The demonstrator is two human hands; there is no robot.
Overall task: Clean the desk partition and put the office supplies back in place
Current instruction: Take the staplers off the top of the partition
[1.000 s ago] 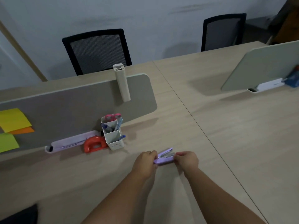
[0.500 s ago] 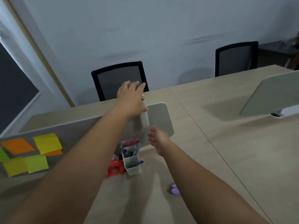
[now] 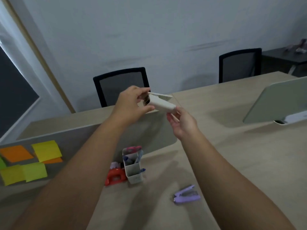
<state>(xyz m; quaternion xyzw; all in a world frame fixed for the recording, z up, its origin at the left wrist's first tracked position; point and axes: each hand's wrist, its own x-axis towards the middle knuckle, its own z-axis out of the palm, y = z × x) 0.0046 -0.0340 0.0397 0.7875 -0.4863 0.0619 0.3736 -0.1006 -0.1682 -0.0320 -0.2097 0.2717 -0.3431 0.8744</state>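
1. Partition (image 3: pixel 93 138) stands along the desk (image 3: pixel 232 155), sticky notes (image 3: pixel 44 150) at its left end.
2. Left hand (image 3: pixel 131 103) grips the white clip (image 3: pixel 159 102) above the partition's top edge, likely freeing it for wiping.
3. Right hand (image 3: pixel 182 123) pinches the clip's lower end, steadying it.
4. Stapler (image 3: pixel 186 196) lies near the front edge.

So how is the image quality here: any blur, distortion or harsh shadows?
Head view: dim, even light with soft shadows under the arms; wide-angle bending at the wall edge; the white clip-on holder and both hands, left and right, are slightly motion-blurred; the purple stapler is soft too.
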